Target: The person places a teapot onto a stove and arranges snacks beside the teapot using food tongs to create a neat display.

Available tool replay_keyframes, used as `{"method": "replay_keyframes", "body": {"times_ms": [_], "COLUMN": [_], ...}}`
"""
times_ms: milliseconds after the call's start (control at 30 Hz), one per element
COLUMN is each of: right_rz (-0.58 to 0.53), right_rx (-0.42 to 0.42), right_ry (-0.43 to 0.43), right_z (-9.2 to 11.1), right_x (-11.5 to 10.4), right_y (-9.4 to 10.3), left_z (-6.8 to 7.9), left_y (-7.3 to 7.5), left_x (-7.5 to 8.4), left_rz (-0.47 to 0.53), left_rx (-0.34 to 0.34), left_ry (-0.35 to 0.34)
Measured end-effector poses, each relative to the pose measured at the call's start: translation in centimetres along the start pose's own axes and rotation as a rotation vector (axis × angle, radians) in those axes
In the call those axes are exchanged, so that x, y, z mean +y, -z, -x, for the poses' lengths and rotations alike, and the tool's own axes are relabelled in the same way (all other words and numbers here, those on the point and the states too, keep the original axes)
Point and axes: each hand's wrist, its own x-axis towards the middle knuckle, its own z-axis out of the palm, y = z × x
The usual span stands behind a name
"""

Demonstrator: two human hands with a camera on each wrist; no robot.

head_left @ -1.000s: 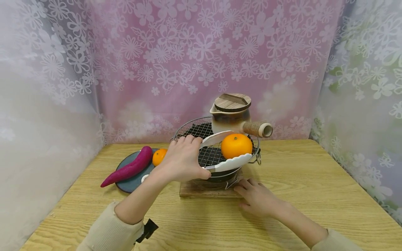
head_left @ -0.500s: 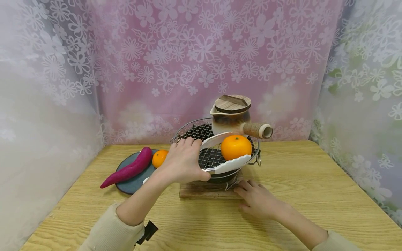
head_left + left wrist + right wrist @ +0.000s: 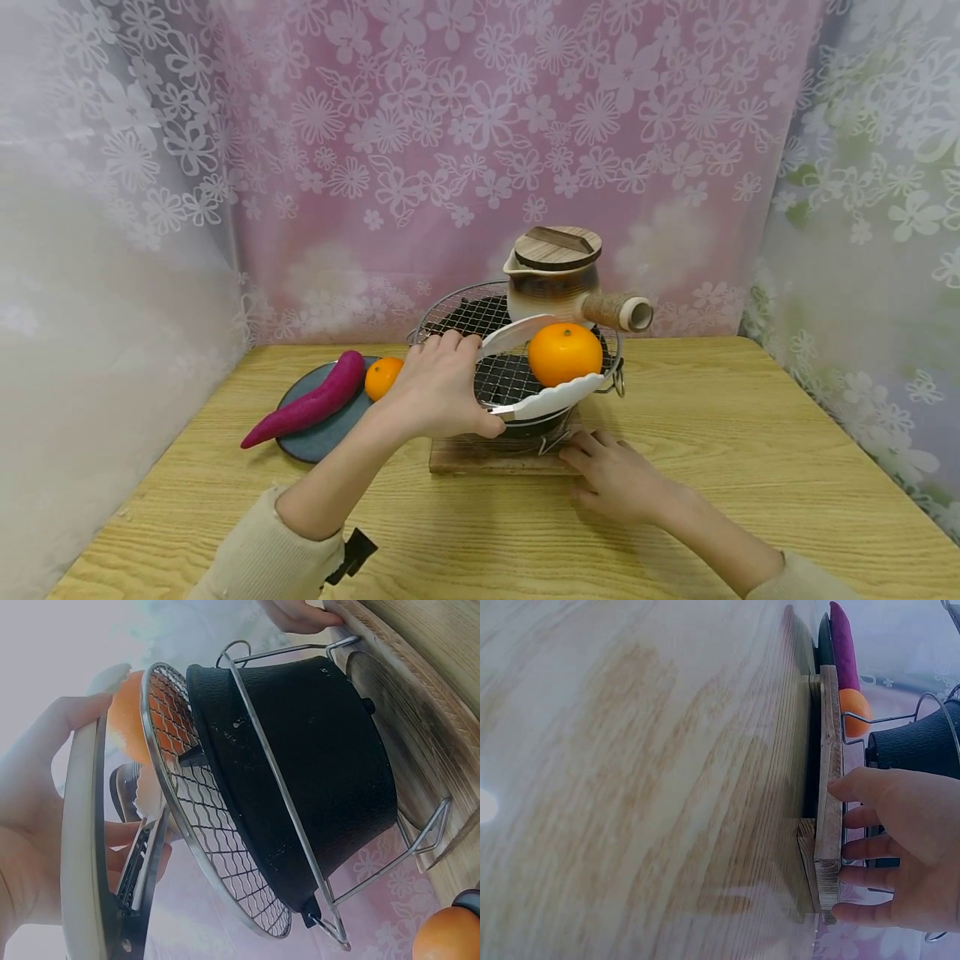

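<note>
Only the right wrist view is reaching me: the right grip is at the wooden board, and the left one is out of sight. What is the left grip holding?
Observer: The left grip holds white-tipped tongs.
Operator: My view has an orange beside a purple sweet potato. Is that the one the tongs are around?
Observer: No, a second, larger orange sits between the two tips of the tongs.
</note>
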Motion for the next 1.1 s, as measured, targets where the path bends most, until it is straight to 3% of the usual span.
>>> {"method": "replay_keyframes", "body": {"times_ms": [267, 733, 1100], "right_rz": [-0.016, 0.001, -0.01], "right_rx": [-0.018, -0.011, -0.048], "right_ry": [-0.013, -0.016, -0.043], "right_z": [0.0, 0.0, 0.0], "right_x": [-0.1, -0.1, -0.2], "right_y": [-0.1, -0.1, 0.0], "left_z": [0.5, 2.1, 2.9], "left_y": [0.2, 1.2, 1.4], "left_x": [-0.8, -4.1, -6.1], "left_rz": [0.072, 0.267, 0.335], "left_rx": [0.006, -0.012, -0.006], "left_ry": [0.013, 0.049, 0.087]}}
